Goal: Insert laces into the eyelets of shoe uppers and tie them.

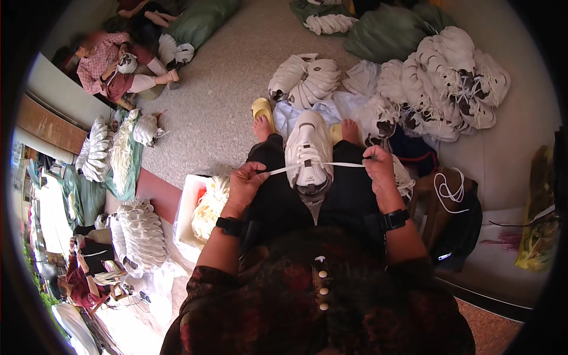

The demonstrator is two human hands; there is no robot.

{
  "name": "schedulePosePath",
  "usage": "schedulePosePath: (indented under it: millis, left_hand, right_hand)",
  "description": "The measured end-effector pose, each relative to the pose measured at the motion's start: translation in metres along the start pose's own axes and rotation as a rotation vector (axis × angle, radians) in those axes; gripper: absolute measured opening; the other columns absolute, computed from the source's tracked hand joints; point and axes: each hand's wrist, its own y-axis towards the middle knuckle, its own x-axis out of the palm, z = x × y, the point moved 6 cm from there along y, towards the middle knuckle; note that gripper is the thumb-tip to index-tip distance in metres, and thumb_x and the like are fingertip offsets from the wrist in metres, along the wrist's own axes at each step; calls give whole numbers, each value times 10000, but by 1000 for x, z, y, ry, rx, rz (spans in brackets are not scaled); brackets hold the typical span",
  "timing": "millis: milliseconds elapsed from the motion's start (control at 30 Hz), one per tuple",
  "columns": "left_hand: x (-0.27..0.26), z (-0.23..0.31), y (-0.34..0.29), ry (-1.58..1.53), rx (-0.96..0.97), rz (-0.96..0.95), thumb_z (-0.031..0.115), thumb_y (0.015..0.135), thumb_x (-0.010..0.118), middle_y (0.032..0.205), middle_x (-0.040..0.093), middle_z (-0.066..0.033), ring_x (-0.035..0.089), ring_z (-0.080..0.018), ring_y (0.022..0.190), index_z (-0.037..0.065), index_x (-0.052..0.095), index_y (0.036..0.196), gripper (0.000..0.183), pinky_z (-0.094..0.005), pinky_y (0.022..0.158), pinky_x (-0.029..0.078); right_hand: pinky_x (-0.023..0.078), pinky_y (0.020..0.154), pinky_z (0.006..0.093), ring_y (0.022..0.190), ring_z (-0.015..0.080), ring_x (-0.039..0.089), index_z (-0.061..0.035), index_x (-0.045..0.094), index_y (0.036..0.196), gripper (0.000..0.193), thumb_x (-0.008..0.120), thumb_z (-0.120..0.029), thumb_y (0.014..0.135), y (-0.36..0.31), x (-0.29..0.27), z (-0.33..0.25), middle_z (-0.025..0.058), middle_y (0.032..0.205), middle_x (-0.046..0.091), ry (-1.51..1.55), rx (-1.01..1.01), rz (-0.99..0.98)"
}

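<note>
Between my knees rests a white sneaker (309, 142), its dark heel opening toward me. A flat white shoelace (343, 164) runs through its eyelets and stretches out to both sides. My left hand (244, 182) pinches the lace's left end beside the shoe. On the other side, my right hand (378, 168) is closed on the right end, fingers pressed together. The lace looks taut and nearly level across the shoe. Partway up the shoe, lace rows cross the tongue; whether every eyelet is threaded is too small to tell.
A white box (188, 216) of pale laces stands by my left knee. Ahead lie rows of white shoes (313, 83) and, to the right, a large shoe pile (449, 77). A dark bag (455, 219) is at my right. Another person (115, 65) sits far left holding a shoe.
</note>
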Motion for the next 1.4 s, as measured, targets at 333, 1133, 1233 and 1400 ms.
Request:
schedulePosePath:
  millis: [333, 1133, 1233, 1400]
  left_hand:
    - [50, 62, -21, 779, 323, -193, 152, 689, 724, 871, 602, -144, 594, -308, 785, 30, 562, 1011, 380, -358, 700, 482]
    - [67, 39, 37, 582, 96, -190, 250, 744, 685, 670, 610, -155, 611, -278, 642, -16, 606, 764, 278, -350, 616, 469]
    - [70, 31, 32, 508, 131, -159, 204, 746, 700, 634, 583, -104, 560, -183, 586, -3, 572, 744, 243, -307, 573, 448]
    - [72, 30, 30, 530, 137, -122, 183, 738, 694, 656, 598, -113, 584, -200, 606, 3, 575, 738, 216, -306, 586, 456]
  right_hand:
    - [447, 721, 383, 847, 336, 544, -27, 496, 956, 313, 621, 12, 672, -26, 66, -43, 155, 858, 525, -871, -747, -267]
    - [458, 640, 428, 712, 357, 593, -67, 609, 760, 86, 558, -48, 694, 1, 124, -38, 161, 702, 596, -1093, -629, -385]
    - [443, 657, 418, 715, 366, 597, -92, 633, 802, 99, 630, -87, 703, -2, 129, -38, 189, 679, 590, -1196, -672, -397]
    - [466, 621, 442, 709, 344, 606, -50, 601, 697, 35, 577, -71, 682, 7, 140, -37, 165, 710, 607, -1280, -661, -477]
